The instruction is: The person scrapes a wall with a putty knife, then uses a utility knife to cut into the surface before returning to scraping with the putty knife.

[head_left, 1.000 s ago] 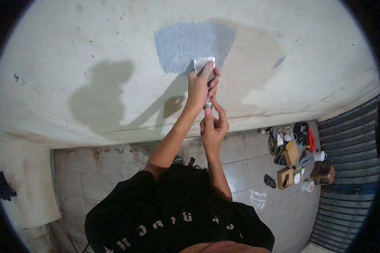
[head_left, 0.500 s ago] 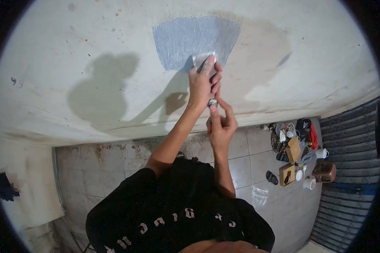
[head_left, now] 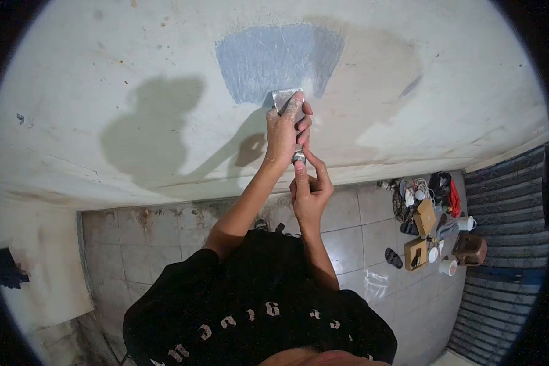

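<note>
My left hand (head_left: 280, 137) is closed around a scraper (head_left: 282, 98), its thumb pressed along the broad flat blade. White dust coats that thumb and some of the fingers. The blade's edge is at the bottom of a blue-grey patch (head_left: 268, 61) with fine scratch lines on the pale wall. Below, my right hand (head_left: 311, 198) pinches the tool's lower end between thumb and forefinger, by a shiny round metal part. Most of the handle is hidden by the left hand.
The stained wall (head_left: 372, 91) meets a tiled floor (head_left: 341, 244). At the right, cardboard boxes (head_left: 415, 254), slippers (head_left: 393, 257), white tubs (head_left: 448, 266), a brown stool-like object (head_left: 470, 249) and cables lie near a corrugated shutter (head_left: 500, 213). Dark cloth (head_left: 9, 268) hangs far left.
Both hands and the scraper have moved down the wall and slightly left. The blade has gone from overlapping the patch to its lower edge. The grip is unchanged.
</note>
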Tool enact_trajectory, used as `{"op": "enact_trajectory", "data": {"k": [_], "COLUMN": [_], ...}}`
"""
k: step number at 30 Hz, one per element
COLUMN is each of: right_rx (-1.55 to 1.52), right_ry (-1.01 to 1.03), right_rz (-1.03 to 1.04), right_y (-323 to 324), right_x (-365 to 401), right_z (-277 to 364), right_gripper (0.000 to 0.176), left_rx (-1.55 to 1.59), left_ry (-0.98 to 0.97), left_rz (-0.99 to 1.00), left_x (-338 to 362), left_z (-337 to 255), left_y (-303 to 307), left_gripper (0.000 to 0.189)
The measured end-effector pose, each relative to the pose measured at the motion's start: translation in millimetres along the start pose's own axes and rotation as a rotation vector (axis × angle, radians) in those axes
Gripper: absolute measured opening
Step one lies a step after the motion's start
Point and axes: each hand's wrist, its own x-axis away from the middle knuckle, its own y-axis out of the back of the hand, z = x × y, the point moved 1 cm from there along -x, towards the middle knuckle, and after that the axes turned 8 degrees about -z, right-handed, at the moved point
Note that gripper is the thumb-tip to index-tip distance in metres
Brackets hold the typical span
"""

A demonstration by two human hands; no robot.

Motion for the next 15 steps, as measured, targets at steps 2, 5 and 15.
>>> {"op": "enact_trajectory", "data": {"k": [2,5,15], "right_rx": [-0.010,-0.023,-0.040], "right_ry": [0.028,0.096,0.045], "right_rz": [0.003,0.000,0.015], "right_y": [-2.4,-1.8,-5.1], "right_x": [-3.7,-7.3,-8.1], "right_z": [4.2,13.8,23.4], "right_gripper": [0.029,0.030,0.030], "left_rx": [0.027,0.039,0.056], "left_ry": [-0.011,-0.070,-0.030], "left_rz": [0.045,0.048,0.045], "left_x": [-2.0,-0.4,-0.4], "left_z": [-6.7,-14.8,-21.0], "left_y": [-4.7,-15.0,-19.3], "left_gripper": [0.038,0.037,0.037]}}
